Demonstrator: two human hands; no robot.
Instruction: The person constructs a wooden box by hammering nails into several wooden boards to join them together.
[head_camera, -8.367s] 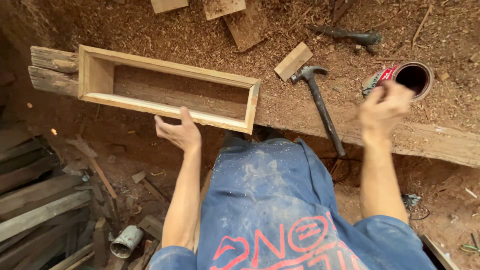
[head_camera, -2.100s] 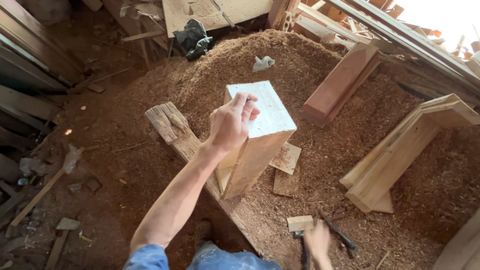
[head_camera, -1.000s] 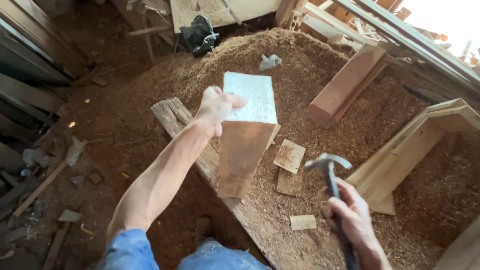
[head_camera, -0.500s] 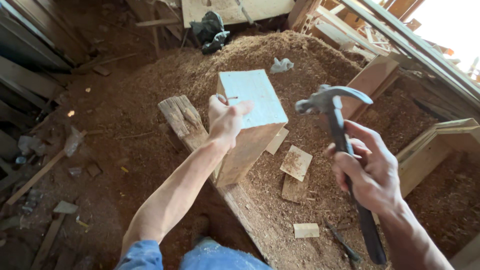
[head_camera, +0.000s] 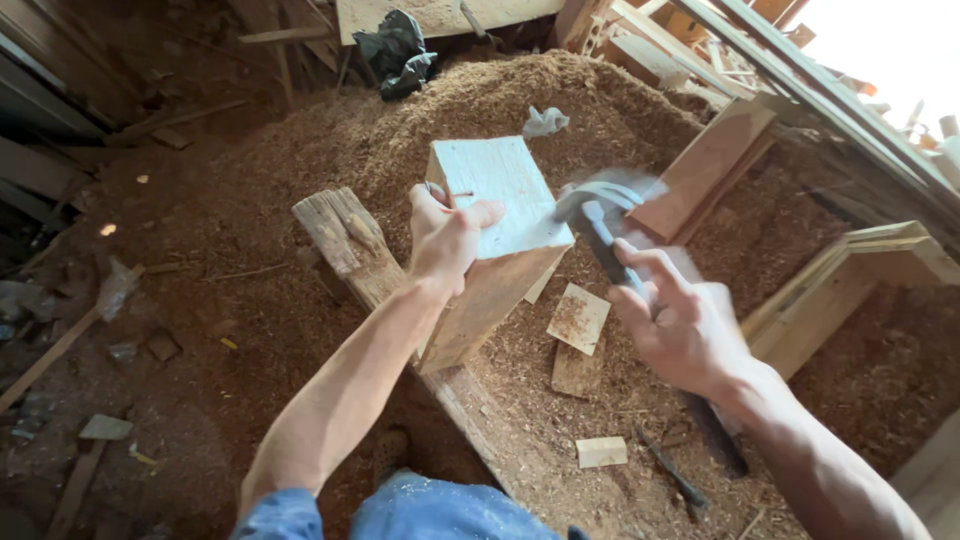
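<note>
Both grips are closed on something: the left hand (head_camera: 447, 235) pinches a small nail (head_camera: 452, 193) upright against the top face of the wooden box (head_camera: 500, 250), and the right hand (head_camera: 680, 325) is wrapped around the dark handle of a hammer (head_camera: 600, 215) whose steel head is blurred just beside the box's upper edge. The box stands on end on a rough plank (head_camera: 345, 245) that serves as the counter, tilted a little toward the person.

Judging by this, the step in hand is starting a nail into the end board. The next blow calls for a light, square tap on the nail head, with the fingertips kept low on the shank and clear of the hammer face, since the nail does not look set yet.

The end board is pale, rough-sawn and slightly greyed; the box's side is warmer, reddish wood with visible grain. The plank beneath is weathered, split at its end and dusted with shavings. A heap of sawdust (head_camera: 480, 110) rises behind, soft and crumbly, and small flat offcuts (head_camera: 578, 318) lie on it beside the box.
</note>
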